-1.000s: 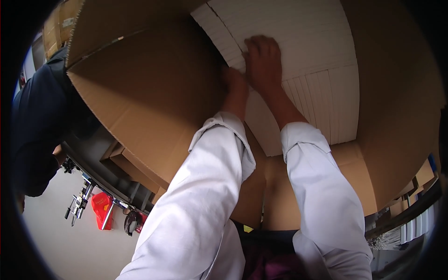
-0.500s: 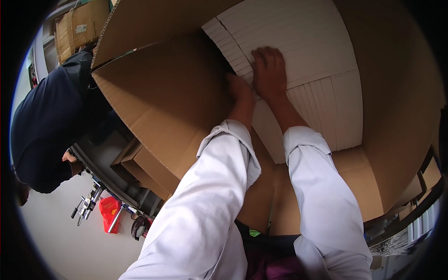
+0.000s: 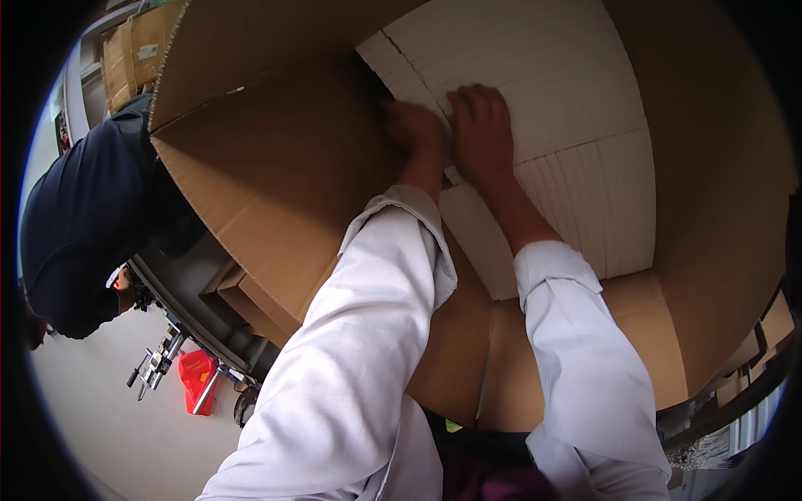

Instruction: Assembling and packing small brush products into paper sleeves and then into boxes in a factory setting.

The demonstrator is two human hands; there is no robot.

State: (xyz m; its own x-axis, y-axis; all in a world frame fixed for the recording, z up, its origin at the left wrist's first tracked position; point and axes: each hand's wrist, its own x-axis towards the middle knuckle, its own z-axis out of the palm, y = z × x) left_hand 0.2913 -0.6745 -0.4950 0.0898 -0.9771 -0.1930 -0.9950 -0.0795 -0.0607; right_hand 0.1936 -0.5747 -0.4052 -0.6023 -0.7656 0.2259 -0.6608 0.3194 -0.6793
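Observation:
A large brown cardboard carton [image 3: 276,196] stands open before me, packed with flat white boxes [image 3: 560,75] lying close together. Some lie face up; others stand on edge in a row [image 3: 564,196], their thin sides showing. My right hand [image 3: 482,134] rests on the white surface beside a seam, fingers stretched out and a little bent. Just left of it, my left hand [image 3: 415,134] is at the left edge of the white boxes, near the dark gap along the carton's wall. Its fingers look curled but are blurred, and whatever they touch is hidden.
At the left a person in dark clothing [image 3: 92,217] bends over. Below that person are a metal clamp-like fixture [image 3: 157,363] and a red object [image 3: 197,380] by a pale surface. More brown cartons [image 3: 246,305] sit outside the big one, and a taped carton [image 3: 142,54] stands at upper left.
My left hand has moved a little up and left, along the edge of the white boxes. My right hand stays on nearly the same spot. The view has shifted slightly.

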